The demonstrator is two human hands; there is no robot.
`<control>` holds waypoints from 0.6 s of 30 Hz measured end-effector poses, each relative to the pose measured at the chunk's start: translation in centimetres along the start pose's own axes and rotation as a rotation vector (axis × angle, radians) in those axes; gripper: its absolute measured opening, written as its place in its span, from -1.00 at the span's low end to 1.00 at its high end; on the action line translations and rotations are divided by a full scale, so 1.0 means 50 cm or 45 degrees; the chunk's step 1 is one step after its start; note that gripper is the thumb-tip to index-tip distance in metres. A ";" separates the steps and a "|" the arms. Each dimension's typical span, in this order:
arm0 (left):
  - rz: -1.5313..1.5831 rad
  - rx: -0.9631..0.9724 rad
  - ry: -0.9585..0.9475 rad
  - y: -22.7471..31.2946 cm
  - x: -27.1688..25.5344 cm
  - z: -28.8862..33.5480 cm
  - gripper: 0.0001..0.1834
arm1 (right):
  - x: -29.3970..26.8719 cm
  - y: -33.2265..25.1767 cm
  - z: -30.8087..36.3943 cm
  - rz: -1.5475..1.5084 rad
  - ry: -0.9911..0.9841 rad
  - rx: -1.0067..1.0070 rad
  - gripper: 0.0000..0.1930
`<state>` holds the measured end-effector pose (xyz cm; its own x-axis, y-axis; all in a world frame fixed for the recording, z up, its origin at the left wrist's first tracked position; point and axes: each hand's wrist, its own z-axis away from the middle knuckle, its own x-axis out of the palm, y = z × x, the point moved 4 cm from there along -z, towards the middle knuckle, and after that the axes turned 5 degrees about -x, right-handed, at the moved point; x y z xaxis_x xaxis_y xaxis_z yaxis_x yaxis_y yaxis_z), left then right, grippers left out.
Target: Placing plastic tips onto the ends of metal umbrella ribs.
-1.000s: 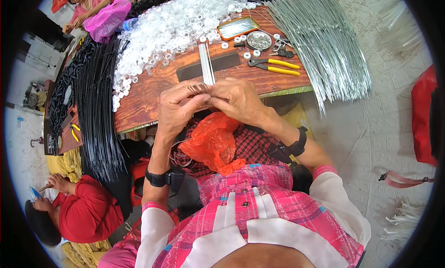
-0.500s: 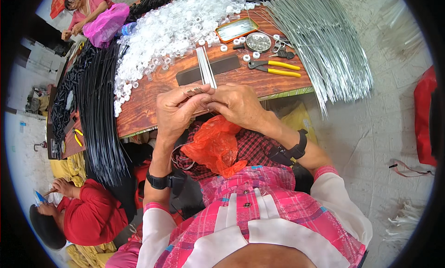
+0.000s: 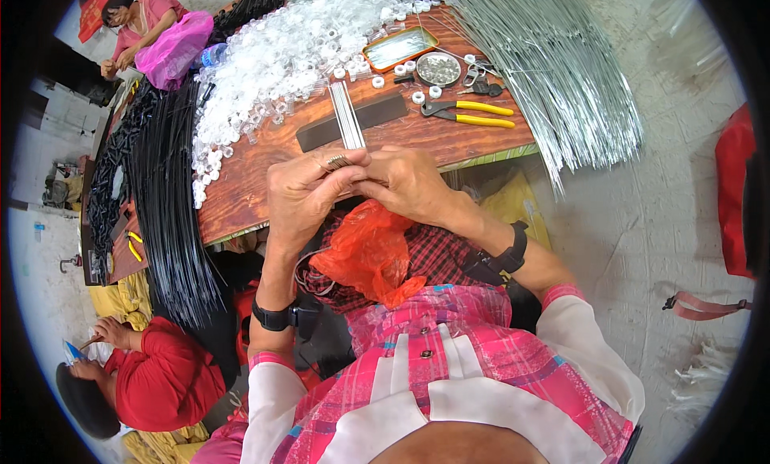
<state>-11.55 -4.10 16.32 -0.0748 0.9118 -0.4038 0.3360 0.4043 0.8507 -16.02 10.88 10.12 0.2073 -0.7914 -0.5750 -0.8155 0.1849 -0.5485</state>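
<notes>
My left hand (image 3: 305, 187) is closed, its thumb and forefinger pinched around the lower ends of several thin, pale rods (image 3: 343, 111). These point away from me, over a dark flat bar (image 3: 317, 135) on the table. A row of small brownish metal bits (image 3: 336, 162) shows at the left forefinger; their kind is too small to tell. My right hand (image 3: 413, 183) is closed too, its fingertips meeting the left ones. Whatever its fingers pinch is hidden. Below both hands a crumpled orange-red plastic bag (image 3: 365, 251) lies on my lap.
A heap of clear and white plastic caps (image 3: 281, 63) covers the table's far left. Black strands (image 3: 172, 191) and silver wires (image 3: 561, 79) flank it. Yellow-handled pliers (image 3: 481, 113), a round tin (image 3: 438, 68) and a tray (image 3: 401, 48) lie right. Two people work at left.
The whole view has shifted slightly, moving the table things a little left and up in the picture. Both hands keep their pinch, and the rods stay in the left hand.
</notes>
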 end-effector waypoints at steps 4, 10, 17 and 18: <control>0.025 -0.046 -0.021 -0.008 0.006 -0.001 -0.80 | 0.005 0.015 -0.001 -0.039 -0.016 0.033 -0.82; -0.009 -0.112 -0.072 -0.004 0.002 -0.011 -0.75 | 0.008 0.031 -0.009 -0.131 0.012 0.013 -0.81; 0.017 -0.050 -0.057 -0.029 0.005 -0.007 -0.76 | 0.013 0.019 -0.006 -0.004 0.000 -0.015 -0.78; 0.018 -0.043 -0.059 -0.030 0.004 -0.009 -0.76 | 0.017 0.021 -0.008 -0.011 0.011 -0.029 -0.78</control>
<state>-12.51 -4.48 15.11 -0.0264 0.9133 -0.4064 0.3047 0.3945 0.8669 -16.90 10.17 9.32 0.2099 -0.7978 -0.5652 -0.8259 0.1647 -0.5392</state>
